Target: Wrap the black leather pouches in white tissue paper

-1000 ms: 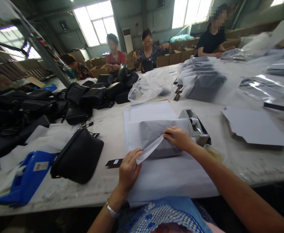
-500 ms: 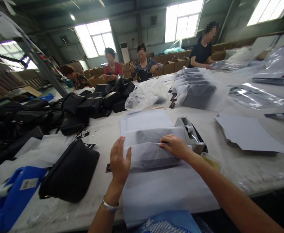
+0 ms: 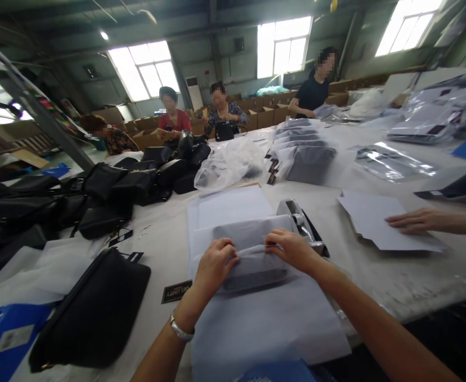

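Note:
A dark bag wrapped in thin white tissue paper (image 3: 257,278) lies in front of me, its dark shape showing through. My left hand (image 3: 216,265) has its fingers closed on the paper at the left of the fold. At the right, my right hand (image 3: 291,248) pinches the same fold. More white sheets (image 3: 265,329) lie beneath, toward me. Beside my left wrist is a black tag (image 3: 176,292) with lettering. A grey tape dispenser (image 3: 299,220) stands just beyond my right hand. To the left, a black handbag (image 3: 97,313) rests on the table.
Black handbags (image 3: 109,185) are piled at the left, with a blue tape dispenser (image 3: 10,334) nearer. Several paper-wrapped bags (image 3: 308,162) stand in a row ahead. At right, another person's hand (image 3: 422,219) touches white boards (image 3: 370,212). Several people work across the table.
My left hand has gone from open and raised to closed on the paper. My right hand stays at the fold. Another person's hand has come in over the white boards.

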Tool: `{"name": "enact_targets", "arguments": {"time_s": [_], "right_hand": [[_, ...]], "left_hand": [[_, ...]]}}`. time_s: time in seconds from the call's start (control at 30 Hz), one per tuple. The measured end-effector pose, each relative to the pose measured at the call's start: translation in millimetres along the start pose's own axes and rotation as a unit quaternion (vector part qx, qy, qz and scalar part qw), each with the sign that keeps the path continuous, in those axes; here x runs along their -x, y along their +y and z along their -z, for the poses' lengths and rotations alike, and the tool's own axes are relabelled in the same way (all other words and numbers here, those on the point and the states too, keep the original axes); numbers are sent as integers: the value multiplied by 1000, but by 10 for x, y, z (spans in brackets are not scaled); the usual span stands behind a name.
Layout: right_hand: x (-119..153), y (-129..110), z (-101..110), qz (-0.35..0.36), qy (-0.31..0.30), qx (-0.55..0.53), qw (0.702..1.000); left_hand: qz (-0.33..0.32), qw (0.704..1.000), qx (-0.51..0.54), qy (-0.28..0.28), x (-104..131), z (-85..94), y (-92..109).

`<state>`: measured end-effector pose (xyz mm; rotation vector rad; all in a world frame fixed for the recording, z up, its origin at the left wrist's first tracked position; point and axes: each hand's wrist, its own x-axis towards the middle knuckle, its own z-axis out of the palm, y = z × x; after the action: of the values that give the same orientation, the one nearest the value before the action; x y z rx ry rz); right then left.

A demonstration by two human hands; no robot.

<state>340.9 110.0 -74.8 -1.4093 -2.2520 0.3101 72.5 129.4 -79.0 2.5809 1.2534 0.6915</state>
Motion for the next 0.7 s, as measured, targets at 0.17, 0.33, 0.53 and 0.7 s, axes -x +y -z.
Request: {"name": "enact_targets", "arguments": {"time_s": [0.17,0.33,0.53,0.7], "right_hand": [[-9,55,-45,5,13,-8,1000],[-8,146,-101,-26,15,40,999],[-43,198,-93,-50,13,26,998],[-70,183,-92,-68,12,7,998]], "left_hand": [[-12,1000,-3,9,8,9,-76],[-1,999,-45,11,-16,8,-117],[10,998,-54,35,-37,-38,-134],[14,995,-82,52,-59,-87,-98]]}}
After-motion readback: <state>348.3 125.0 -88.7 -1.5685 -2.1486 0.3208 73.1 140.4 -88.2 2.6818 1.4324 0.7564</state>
